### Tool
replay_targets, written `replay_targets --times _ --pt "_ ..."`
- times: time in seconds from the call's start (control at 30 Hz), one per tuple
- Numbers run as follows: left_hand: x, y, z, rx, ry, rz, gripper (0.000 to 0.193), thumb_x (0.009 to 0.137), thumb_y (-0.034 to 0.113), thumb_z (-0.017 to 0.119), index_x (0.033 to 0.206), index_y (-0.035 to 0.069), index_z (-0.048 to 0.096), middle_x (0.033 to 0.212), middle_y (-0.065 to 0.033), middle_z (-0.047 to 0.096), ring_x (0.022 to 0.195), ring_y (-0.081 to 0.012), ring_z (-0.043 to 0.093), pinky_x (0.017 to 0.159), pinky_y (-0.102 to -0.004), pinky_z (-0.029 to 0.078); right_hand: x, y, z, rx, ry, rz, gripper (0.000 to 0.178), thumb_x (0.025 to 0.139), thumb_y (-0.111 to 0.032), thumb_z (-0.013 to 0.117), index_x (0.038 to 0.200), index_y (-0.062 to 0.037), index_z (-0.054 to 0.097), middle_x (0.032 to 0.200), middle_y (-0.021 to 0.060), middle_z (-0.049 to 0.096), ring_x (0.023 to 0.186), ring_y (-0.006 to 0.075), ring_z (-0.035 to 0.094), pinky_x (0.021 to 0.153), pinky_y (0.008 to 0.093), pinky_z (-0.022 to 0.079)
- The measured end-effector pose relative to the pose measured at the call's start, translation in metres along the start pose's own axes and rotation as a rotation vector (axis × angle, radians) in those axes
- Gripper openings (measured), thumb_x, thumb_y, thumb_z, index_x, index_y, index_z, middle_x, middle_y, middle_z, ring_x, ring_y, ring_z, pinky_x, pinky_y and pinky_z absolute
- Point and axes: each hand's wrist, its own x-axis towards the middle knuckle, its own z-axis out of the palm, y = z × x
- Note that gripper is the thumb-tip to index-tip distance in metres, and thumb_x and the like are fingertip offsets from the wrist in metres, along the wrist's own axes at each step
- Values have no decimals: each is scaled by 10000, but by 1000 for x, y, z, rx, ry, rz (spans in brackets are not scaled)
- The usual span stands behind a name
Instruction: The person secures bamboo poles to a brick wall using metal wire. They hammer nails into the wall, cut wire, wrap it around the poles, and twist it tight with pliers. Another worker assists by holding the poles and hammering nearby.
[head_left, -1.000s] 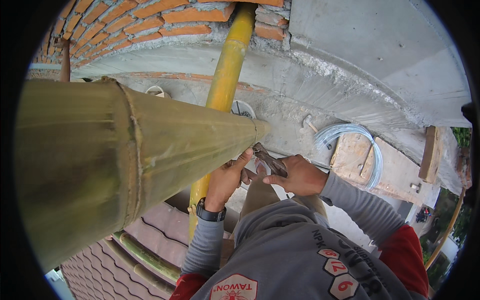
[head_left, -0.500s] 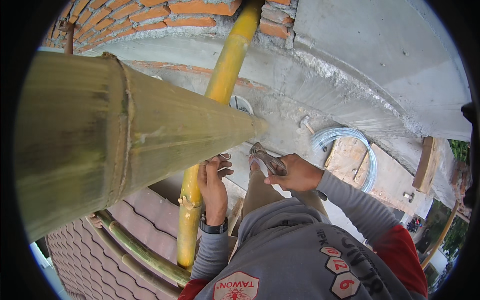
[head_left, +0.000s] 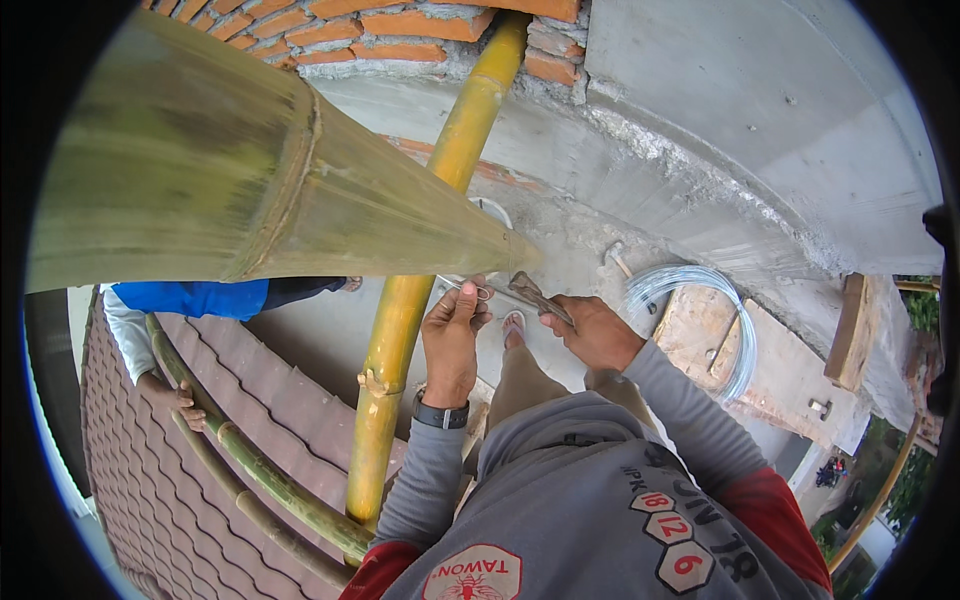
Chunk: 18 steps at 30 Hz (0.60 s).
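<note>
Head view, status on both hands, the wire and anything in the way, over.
Left hand pinching bent wire. Right hand gripping pliers, tool's head close to wire, contact unclear. Thick green bamboo pole across upper left, partly blocking view.

The print that can be read stands on the wearer's grey shirt (head_left: 560, 485), where large dark letters and numerals (head_left: 703, 515) run at a slant on the right side of the chest, with a short line of smaller dark letters (head_left: 641, 478) near them. Beside this lettering, 3 pale hexagons (head_left: 672, 526) with dark outlines form a slanting chain, each bearing red numerals. On the left side, 1 pale, red-edged badge (head_left: 472, 573) carries a red word, upside down from here, above a red insect drawing cut off by the lower edge.
</note>
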Motion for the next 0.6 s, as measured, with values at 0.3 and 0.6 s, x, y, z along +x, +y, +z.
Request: replay_targets --times 0.3,0.6 --pt "2 5 6 147 76 204 231 1020 231 610 1141 56 518 920 -99 707 790 -118 631 694 -254 507 56 17 -15 817 232 238 492 995 -441 618 1094 37 687 708 28 615 603 119 583 599 289 493" --pt "5 3 3 -30 29 127 192 1029 231 596 1095 57 552 956 -108 703 820 -138 660 712 -265 521 117 4 -22 791 150 56 279 865 -209 801 1018 13 726 754 36 662 614 111 561 578 290 443"
